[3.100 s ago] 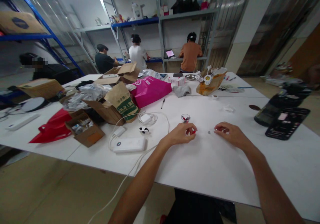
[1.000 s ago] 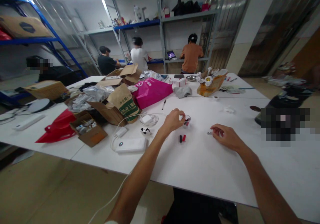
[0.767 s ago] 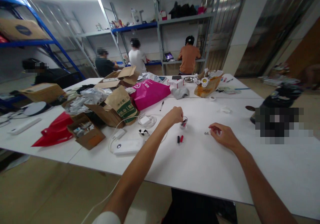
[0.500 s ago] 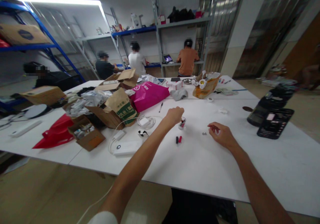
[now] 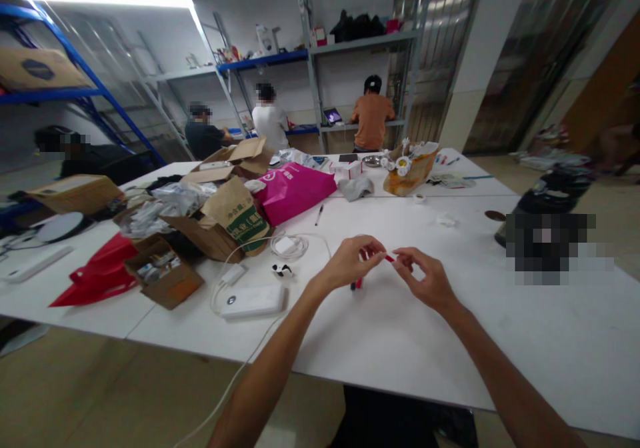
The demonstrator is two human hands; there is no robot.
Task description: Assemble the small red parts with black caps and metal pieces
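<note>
Right of the frame's center, the left hand [image 5: 352, 261] pinches a red piece [image 5: 389, 258]. The right hand [image 5: 425, 278] is at its right end; whether gripping, I cannot tell.

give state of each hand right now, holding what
Left hand: closed, pinching a small narrow red piece.
Right hand: curled at the piece's right end; whether it grips cannot be told.

Left hand [image 5: 353, 260] pinching small red piece [image 5: 389, 258]; right hand [image 5: 426, 279] fingertips at its other end. Black piece [image 5: 353, 287] on surface [image 5: 400, 348] below left hand. White power bank [image 5: 255, 301] near front edge, magenta bag [image 5: 300, 191] toward far edge.
</note>
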